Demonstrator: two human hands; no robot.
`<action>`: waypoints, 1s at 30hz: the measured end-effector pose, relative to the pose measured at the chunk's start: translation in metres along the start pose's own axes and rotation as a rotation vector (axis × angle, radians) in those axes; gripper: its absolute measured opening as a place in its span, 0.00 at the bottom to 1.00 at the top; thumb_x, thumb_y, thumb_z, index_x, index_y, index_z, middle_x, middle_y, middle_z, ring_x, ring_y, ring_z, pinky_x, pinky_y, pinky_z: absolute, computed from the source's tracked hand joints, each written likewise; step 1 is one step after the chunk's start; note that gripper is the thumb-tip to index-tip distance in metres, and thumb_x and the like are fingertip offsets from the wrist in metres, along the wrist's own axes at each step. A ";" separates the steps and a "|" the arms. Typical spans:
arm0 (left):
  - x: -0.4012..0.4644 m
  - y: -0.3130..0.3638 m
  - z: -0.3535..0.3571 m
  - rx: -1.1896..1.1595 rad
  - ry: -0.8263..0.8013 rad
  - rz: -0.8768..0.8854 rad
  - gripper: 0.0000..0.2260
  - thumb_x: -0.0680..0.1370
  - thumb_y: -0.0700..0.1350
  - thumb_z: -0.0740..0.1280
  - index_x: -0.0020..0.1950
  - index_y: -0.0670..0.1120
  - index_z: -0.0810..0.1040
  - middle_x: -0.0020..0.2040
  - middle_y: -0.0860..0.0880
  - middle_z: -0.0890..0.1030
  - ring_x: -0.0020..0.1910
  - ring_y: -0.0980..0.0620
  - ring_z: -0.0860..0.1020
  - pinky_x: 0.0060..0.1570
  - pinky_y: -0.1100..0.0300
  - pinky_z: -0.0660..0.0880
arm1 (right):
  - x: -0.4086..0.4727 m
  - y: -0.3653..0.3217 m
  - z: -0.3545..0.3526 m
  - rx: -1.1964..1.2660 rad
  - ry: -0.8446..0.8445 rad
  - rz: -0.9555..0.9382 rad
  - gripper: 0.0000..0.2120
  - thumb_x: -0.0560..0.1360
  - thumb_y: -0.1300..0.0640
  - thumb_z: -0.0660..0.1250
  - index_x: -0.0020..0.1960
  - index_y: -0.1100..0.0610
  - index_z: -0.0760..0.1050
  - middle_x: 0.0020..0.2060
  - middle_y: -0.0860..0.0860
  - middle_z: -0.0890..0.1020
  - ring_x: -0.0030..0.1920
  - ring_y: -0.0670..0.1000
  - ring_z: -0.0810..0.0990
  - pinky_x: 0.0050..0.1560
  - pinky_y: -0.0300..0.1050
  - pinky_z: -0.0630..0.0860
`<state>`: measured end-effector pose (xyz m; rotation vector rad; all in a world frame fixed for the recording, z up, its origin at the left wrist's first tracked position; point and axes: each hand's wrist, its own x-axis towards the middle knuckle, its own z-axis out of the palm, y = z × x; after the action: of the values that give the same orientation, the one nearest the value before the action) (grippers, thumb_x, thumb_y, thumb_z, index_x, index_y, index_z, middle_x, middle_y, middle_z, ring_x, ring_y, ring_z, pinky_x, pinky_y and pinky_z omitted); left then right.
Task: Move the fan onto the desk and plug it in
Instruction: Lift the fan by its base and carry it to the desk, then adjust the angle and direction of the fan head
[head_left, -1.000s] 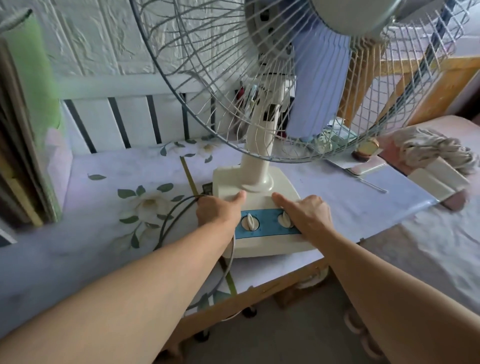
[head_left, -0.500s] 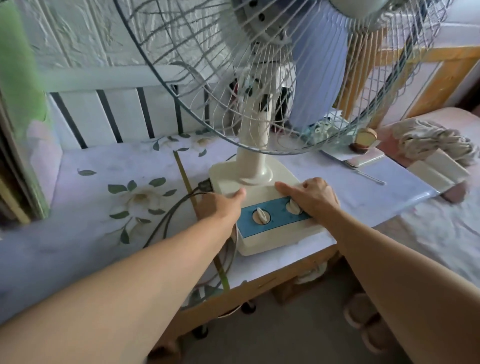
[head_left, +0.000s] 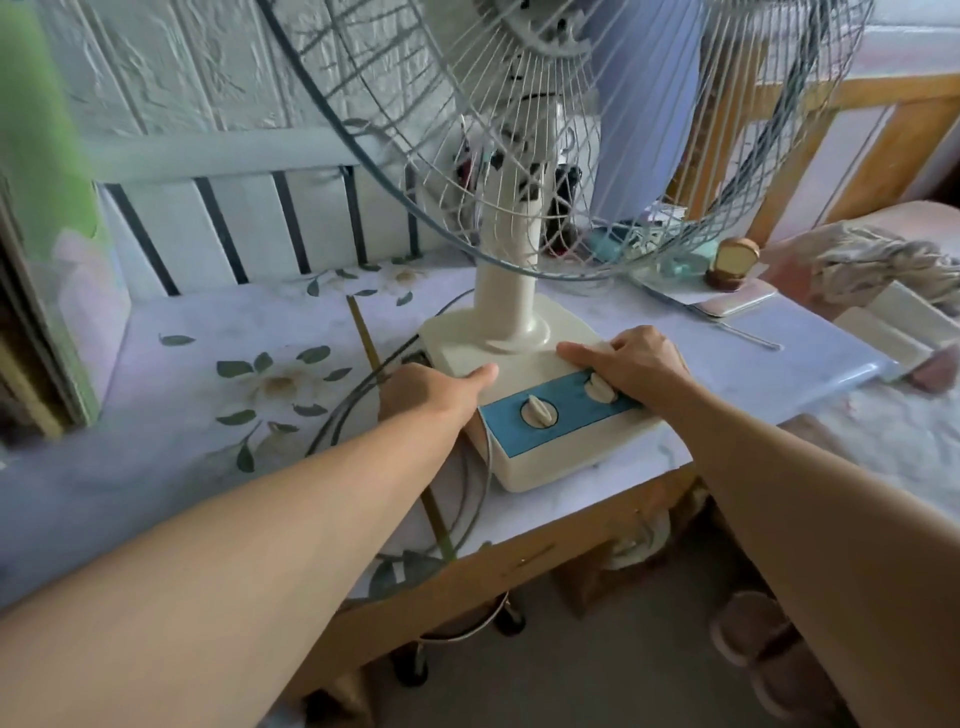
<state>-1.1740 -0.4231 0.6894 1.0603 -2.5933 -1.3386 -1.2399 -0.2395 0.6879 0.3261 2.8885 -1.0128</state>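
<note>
A cream table fan (head_left: 511, 291) with a wire cage and blue blades stands on the desk (head_left: 130, 467), which has a floral cover. Its base (head_left: 540, 452) has a blue panel with two knobs and sits near the desk's front edge. My left hand (head_left: 426, 397) grips the base's left side, thumb on top. My right hand (head_left: 631, 361) grips the right side, covering part of the right knob. The fan's grey cord (head_left: 353, 405) loops across the desk on the left and hangs over the front edge; its plug is not visible.
A white slatted rail (head_left: 218, 228) backs the desk. A yellow ruler (head_left: 363, 332) lies under the cord. A small brown bottle (head_left: 732, 262), a phone-like case and clutter sit at the right. A bed with a cloth bundle (head_left: 878, 270) adjoins on the right. Slippers lie on the floor.
Both hands have slid the fan base away from the front edge and turned it slightly, with its panel now angled to the left. The grip is unchanged.
</note>
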 end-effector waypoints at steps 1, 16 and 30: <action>0.001 -0.001 0.002 -0.013 0.002 0.005 0.37 0.64 0.66 0.71 0.60 0.39 0.76 0.58 0.42 0.80 0.55 0.42 0.79 0.53 0.51 0.77 | 0.001 0.001 0.000 0.002 0.001 0.000 0.31 0.53 0.28 0.67 0.35 0.56 0.73 0.34 0.53 0.78 0.33 0.51 0.75 0.27 0.41 0.64; -0.023 -0.005 -0.038 -0.352 -0.048 -0.183 0.13 0.75 0.36 0.63 0.59 0.34 0.76 0.47 0.41 0.80 0.44 0.46 0.79 0.42 0.55 0.79 | -0.066 -0.008 0.010 -0.007 0.161 -0.083 0.28 0.72 0.45 0.63 0.69 0.55 0.65 0.64 0.57 0.64 0.66 0.58 0.60 0.61 0.54 0.66; -0.027 -0.011 -0.169 -0.020 0.059 -0.043 0.16 0.78 0.43 0.60 0.62 0.36 0.75 0.61 0.36 0.78 0.59 0.38 0.77 0.58 0.48 0.75 | -0.152 -0.079 0.005 -0.110 0.013 -0.125 0.34 0.69 0.45 0.67 0.71 0.53 0.61 0.66 0.57 0.64 0.68 0.59 0.58 0.68 0.56 0.62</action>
<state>-1.0925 -0.5311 0.7949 1.1402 -2.5241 -1.3178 -1.1085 -0.3295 0.7519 0.1486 2.9939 -0.8660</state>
